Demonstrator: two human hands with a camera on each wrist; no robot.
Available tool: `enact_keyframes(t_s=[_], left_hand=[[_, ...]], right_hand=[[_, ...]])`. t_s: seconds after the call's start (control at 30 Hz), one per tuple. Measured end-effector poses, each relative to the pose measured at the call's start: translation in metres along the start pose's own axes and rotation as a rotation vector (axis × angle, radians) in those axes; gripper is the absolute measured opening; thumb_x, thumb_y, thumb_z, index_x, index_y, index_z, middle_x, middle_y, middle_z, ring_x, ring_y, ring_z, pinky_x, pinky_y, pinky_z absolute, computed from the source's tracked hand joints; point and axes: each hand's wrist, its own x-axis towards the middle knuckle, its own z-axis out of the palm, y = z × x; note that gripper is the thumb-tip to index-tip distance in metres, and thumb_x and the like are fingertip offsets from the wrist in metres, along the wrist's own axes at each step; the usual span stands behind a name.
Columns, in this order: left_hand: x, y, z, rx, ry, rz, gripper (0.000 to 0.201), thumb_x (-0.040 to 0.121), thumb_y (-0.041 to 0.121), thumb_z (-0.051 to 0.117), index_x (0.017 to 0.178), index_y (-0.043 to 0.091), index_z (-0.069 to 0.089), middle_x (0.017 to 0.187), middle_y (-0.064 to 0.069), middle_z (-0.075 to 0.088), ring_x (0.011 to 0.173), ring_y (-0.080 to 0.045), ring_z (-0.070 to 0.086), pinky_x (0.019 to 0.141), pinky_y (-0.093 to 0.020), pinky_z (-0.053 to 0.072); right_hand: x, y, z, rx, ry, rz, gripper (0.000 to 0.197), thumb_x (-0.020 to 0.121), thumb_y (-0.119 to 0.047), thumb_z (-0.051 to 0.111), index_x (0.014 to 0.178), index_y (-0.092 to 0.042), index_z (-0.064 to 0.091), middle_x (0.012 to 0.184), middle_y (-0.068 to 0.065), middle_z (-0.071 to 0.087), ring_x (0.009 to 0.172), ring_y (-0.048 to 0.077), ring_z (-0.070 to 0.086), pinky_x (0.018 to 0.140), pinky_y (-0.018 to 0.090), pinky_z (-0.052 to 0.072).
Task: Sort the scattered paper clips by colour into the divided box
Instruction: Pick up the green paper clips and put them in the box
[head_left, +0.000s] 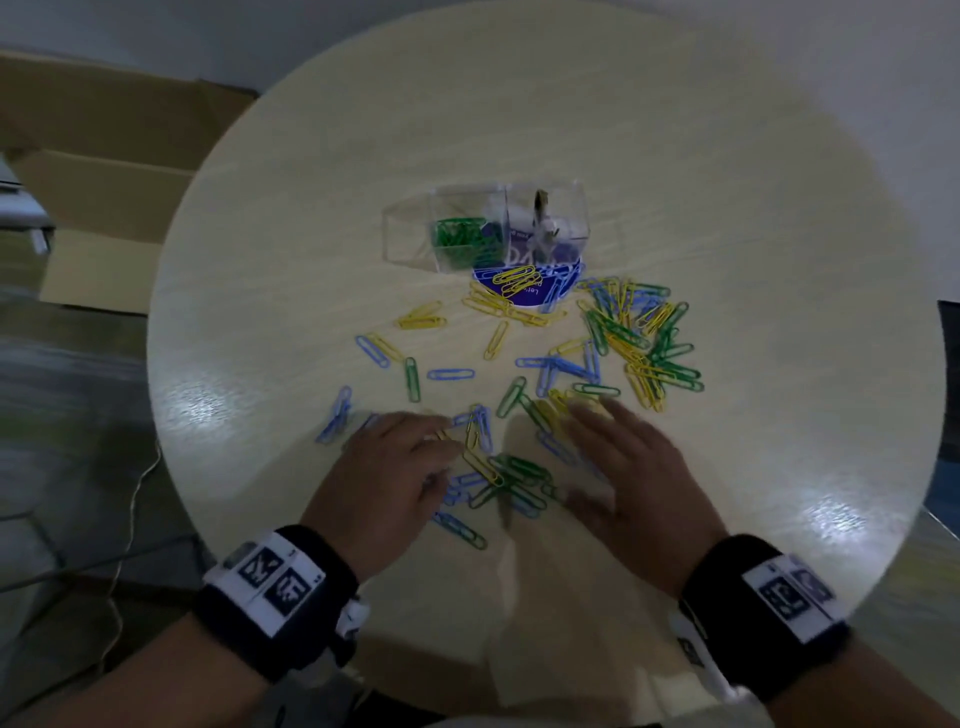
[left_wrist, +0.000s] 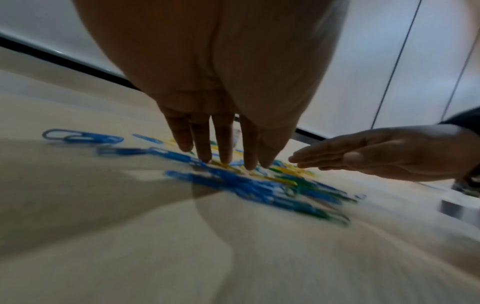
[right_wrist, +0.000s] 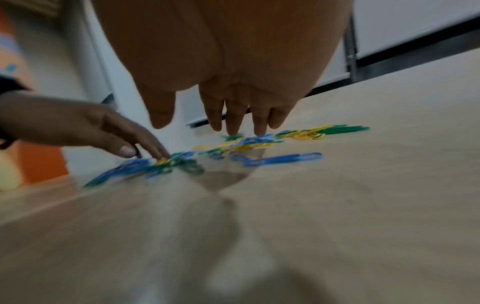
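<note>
Blue, yellow and green paper clips lie scattered over the round pale table (head_left: 727, 208). A clear divided box (head_left: 410, 234) stands at the middle, with green clips (head_left: 457, 239) in one compartment. My left hand (head_left: 415, 457) reaches down with straight fingers; its fingertips (left_wrist: 226, 160) touch a mixed pile of clips (head_left: 511, 478) near the front. My right hand (head_left: 618, 447) hovers flat and blurred just right of that pile, fingers (right_wrist: 233, 127) straight and holding nothing. A dense cluster of clips (head_left: 639, 343) lies further right.
A purple round card (head_left: 530, 296) sticks out from under the box, with yellow clips on it. Something small and dark (head_left: 541, 208) stands upright in the box's right compartment. Cardboard boxes (head_left: 104, 171) and a cable (head_left: 130, 519) are on the floor to the left.
</note>
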Motion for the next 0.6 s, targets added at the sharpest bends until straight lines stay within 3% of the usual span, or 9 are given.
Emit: enact_keyframes(t_s=[0.1,0.2,0.23,0.3,0.37,0.4,0.5,0.6], left_hand=[[-0.019,0.004,0.011,0.020,-0.099,0.039,0.038,0.083,0.027,0.060,0.122,0.028,0.062,0.143,0.002,0.048,0.135,-0.022,0.039,0.110,-0.036,0.034],[-0.029,0.001,0.013,-0.027,-0.093,0.068,0.034,0.090,0.033,0.056,0.123,0.033,0.060,0.147,0.008,0.044,0.139,-0.019,0.034,0.111,-0.037,0.033],[-0.028,-0.001,0.010,-0.056,-0.060,0.075,0.030,0.091,0.031,0.057,0.121,0.032,0.062,0.143,0.008,0.048,0.136,-0.019,0.039,0.110,-0.038,0.034],[-0.017,-0.008,0.001,-0.076,0.047,0.073,0.026,0.090,0.022,0.058,0.114,0.027,0.067,0.132,0.006,0.059,0.121,-0.021,0.052,0.105,-0.038,0.039],[0.001,-0.022,-0.011,-0.018,0.158,0.041,0.027,0.086,0.014,0.059,0.109,0.024,0.069,0.120,0.005,0.066,0.104,-0.023,0.057,0.097,-0.038,0.043],[0.011,-0.030,-0.016,0.023,0.198,0.021,0.029,0.083,0.010,0.058,0.107,0.023,0.070,0.115,0.004,0.067,0.099,-0.025,0.057,0.092,-0.037,0.045],[0.036,-0.049,-0.025,0.162,0.199,-0.007,0.033,0.080,0.006,0.059,0.107,0.021,0.071,0.109,0.002,0.070,0.095,-0.031,0.055,0.083,-0.042,0.049],[0.048,-0.056,-0.028,0.285,0.116,0.009,0.029,0.081,0.008,0.068,0.107,0.020,0.072,0.103,0.001,0.069,0.092,-0.033,0.054,0.073,-0.042,0.050]], right_hand=[[-0.023,-0.013,0.015,-0.103,-0.227,-0.043,0.080,0.078,-0.073,0.046,0.144,-0.029,0.034,0.159,-0.004,0.018,0.147,0.028,0.008,0.114,0.047,0.026],[-0.033,-0.019,0.019,-0.091,-0.243,-0.058,0.071,0.078,-0.075,0.045,0.137,-0.036,0.044,0.160,-0.009,0.013,0.148,0.028,0.000,0.115,0.045,0.019],[-0.032,-0.018,0.018,-0.055,-0.209,-0.066,0.064,0.079,-0.069,0.050,0.134,-0.036,0.048,0.159,-0.009,0.017,0.148,0.027,0.005,0.115,0.044,0.019],[-0.023,-0.012,0.013,0.016,-0.063,-0.068,0.046,0.080,-0.048,0.062,0.122,-0.029,0.060,0.150,-0.004,0.039,0.142,0.029,0.028,0.112,0.039,0.027],[-0.005,0.001,0.006,0.062,0.115,0.013,0.029,0.078,-0.028,0.064,0.107,-0.023,0.069,0.128,0.001,0.062,0.120,0.027,0.054,0.101,0.033,0.038],[0.005,0.009,0.002,0.072,0.188,0.077,0.024,0.078,-0.022,0.062,0.100,-0.021,0.071,0.114,0.003,0.068,0.107,0.026,0.059,0.094,0.031,0.040],[0.035,0.027,-0.008,0.087,0.260,0.269,0.020,0.076,-0.015,0.060,0.092,-0.018,0.071,0.092,0.008,0.068,0.088,0.033,0.061,0.081,0.034,0.045],[0.055,0.027,-0.012,0.011,0.219,0.296,0.016,0.074,-0.016,0.061,0.085,-0.014,0.072,0.084,0.013,0.067,0.080,0.037,0.061,0.073,0.036,0.048]])
